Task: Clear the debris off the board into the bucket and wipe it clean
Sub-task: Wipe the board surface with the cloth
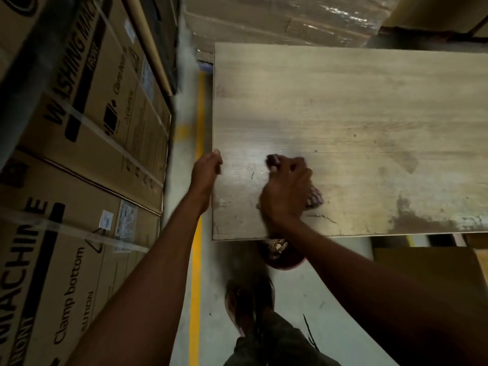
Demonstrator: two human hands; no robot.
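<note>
A large wood-grain board [356, 122] lies flat in front of me, with smudges and stains near its front right edge. My left hand [206, 171] grips the board's left edge near the front corner. My right hand [286, 190] presses a bunched dark reddish cloth [314, 198] onto the board close to that corner; the cloth shows at the fingertips and behind the palm. A dark round bucket [280, 256] with scraps inside sits on the floor under the board's front edge, partly hidden by my right forearm.
Tall cardboard boxes [87, 159] marked washing machine stand close on the left. A yellow floor line [196, 273] runs along the grey aisle. Plastic-wrapped cartons [290, 19] stand behind the board. My foot [248, 302] is below the bucket. A brown box [422, 265] sits under the board at right.
</note>
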